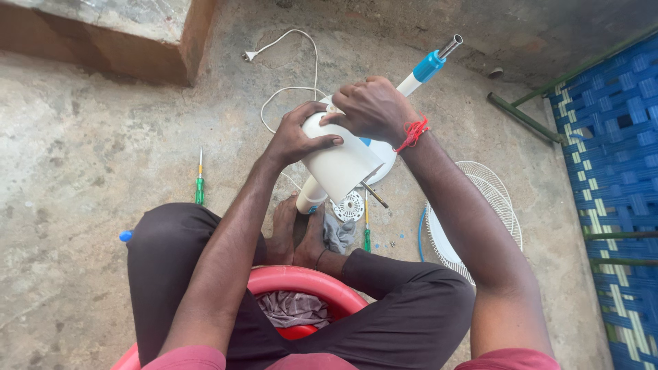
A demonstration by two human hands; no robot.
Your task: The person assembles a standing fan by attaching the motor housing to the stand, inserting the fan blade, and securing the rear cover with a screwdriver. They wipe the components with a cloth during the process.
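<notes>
Gripping white fan motor housing (339, 161), left hand (296, 137), right hand (373, 108)

bare concrete floor (82, 137); blue woven cot (617, 137)

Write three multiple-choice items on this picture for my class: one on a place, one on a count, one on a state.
1. Where does the wire fan guard lie?
A. on the floor by the person's right leg
B. on the ledge
C. in the red tub

2. How many green-handled screwdrivers lie on the floor?
A. one
B. two
C. four

3. How is the white fan housing held?
A. by both hands
B. by one hand
C. by neither

Answers:
1 A, it rests flat on the concrete there.
2 B, one far left, one under the housing.
3 A, left hand and right hand grip it.
</notes>
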